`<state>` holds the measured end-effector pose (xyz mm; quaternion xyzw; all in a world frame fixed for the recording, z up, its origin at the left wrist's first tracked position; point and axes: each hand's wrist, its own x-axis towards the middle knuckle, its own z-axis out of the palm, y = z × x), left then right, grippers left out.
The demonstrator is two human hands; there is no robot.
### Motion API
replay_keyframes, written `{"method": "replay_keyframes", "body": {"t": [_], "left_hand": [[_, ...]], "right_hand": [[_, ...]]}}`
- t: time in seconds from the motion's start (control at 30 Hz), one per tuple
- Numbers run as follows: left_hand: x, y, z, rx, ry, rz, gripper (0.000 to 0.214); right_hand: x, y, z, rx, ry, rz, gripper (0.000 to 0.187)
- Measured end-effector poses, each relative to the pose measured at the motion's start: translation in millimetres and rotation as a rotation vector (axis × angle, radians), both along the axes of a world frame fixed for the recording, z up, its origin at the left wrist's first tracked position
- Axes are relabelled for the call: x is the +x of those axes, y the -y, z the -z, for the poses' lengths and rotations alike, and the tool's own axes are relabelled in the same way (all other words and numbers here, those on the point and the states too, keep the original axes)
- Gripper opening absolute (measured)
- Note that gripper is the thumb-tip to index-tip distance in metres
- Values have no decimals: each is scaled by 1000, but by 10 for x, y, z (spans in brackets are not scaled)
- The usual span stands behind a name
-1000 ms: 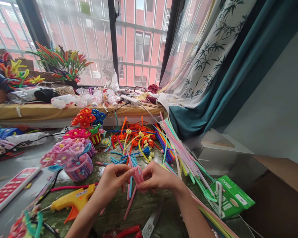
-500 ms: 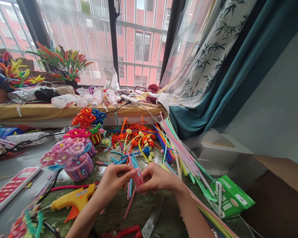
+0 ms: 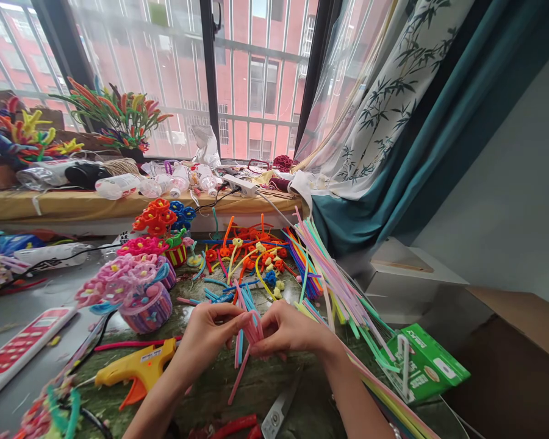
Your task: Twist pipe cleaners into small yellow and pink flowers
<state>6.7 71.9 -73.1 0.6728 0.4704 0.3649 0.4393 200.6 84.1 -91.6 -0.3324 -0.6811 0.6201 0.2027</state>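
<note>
Your left hand [image 3: 205, 338] and right hand [image 3: 290, 329] both pinch a pink pipe-cleaner loop [image 3: 254, 326] between the fingertips, held above the worktop [image 3: 238, 396]; press evenly from both sides so the bends match.

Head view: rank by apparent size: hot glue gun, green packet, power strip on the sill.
1. Tie, too close to rank: the green packet and the yellow hot glue gun.
2. Smallest: the white power strip, though it sits farther from the camera, so its true size is unsure.

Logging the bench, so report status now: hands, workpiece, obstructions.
Left hand, right hand pinching pink pipe-cleaner bundle. Yellow glue gun beside left hand.
</note>
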Motion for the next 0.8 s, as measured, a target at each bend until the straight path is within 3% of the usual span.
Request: {"method": "replay_keyframes", "body": {"t": [0.13,0.37,0.6,0.8], "left_hand": [[-18,-21,19,60,-48,-28,32],[-28,-53,93,391,-308,-81,23],[-24,-58,94,333,-288,-71,30],[-24,-59,87,328,-287,-73,33]], "right_hand": [[-37,11,-5,57,70,72,24],[-129,22,71,242,150,166,24],[-160,4,99,234,150,189,20],[-135,17,77,175,129,124,18]]}}
